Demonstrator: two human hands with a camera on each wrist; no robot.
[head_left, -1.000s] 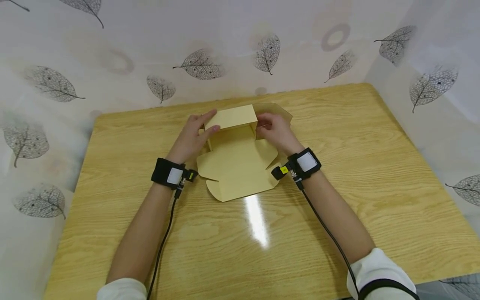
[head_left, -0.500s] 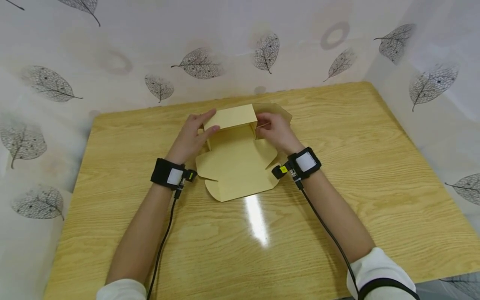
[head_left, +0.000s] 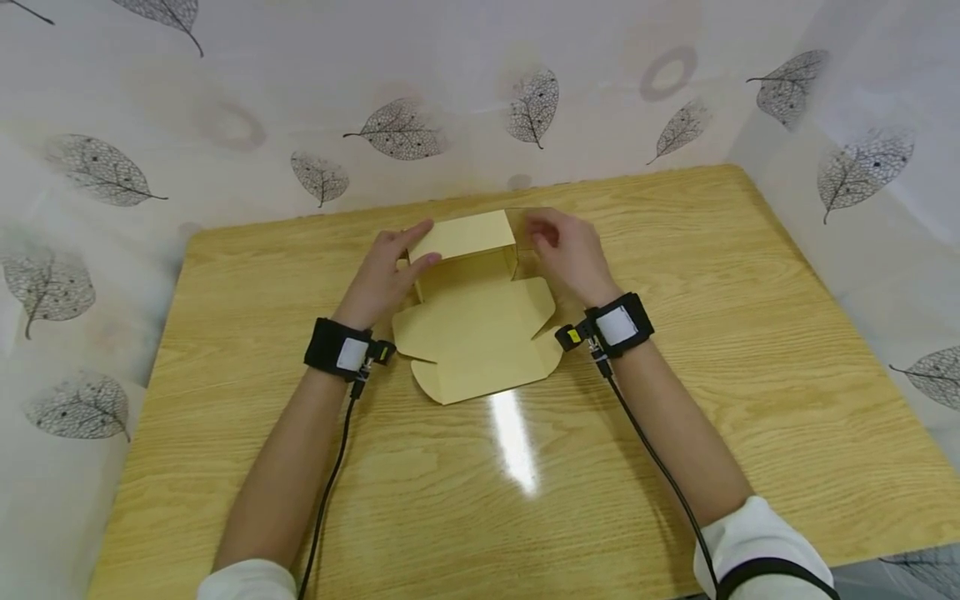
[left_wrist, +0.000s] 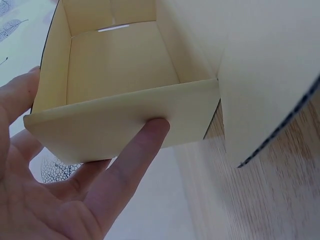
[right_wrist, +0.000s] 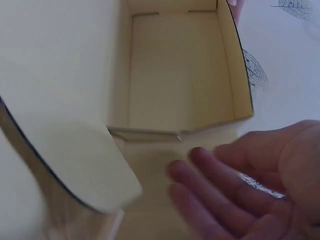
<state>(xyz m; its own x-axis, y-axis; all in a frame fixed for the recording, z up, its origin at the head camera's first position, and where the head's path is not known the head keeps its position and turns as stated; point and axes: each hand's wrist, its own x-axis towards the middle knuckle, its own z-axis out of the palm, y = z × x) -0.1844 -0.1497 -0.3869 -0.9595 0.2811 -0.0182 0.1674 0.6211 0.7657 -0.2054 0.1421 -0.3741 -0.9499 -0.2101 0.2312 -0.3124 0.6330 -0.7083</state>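
Note:
A partly folded cardboard box (head_left: 480,312) stands on its side on the table, its raised tray part at the back and its lid panel lying toward me. My left hand (head_left: 382,271) grips the raised part's left end. In the left wrist view, the thumb (left_wrist: 132,162) presses flat on the end wall (left_wrist: 85,125) while other fingers wrap round behind. My right hand (head_left: 573,250) is beside the right end, fingers loosely bent. In the right wrist view, its fingertips (right_wrist: 177,167) are spread in front of the folded-out end flap (right_wrist: 150,175), a little off the box wall.
The wooden table (head_left: 675,400) meets a leaf-patterned wall (head_left: 465,75) behind the box. Side flaps (head_left: 534,304) stick out from the lid panel. Both wrists wear black straps (head_left: 337,348) with cables running back along the forearms.
My right hand has drawn back to the right and slightly up from inside the box's right end, and its fingers have loosened. The left hand and box stay put.

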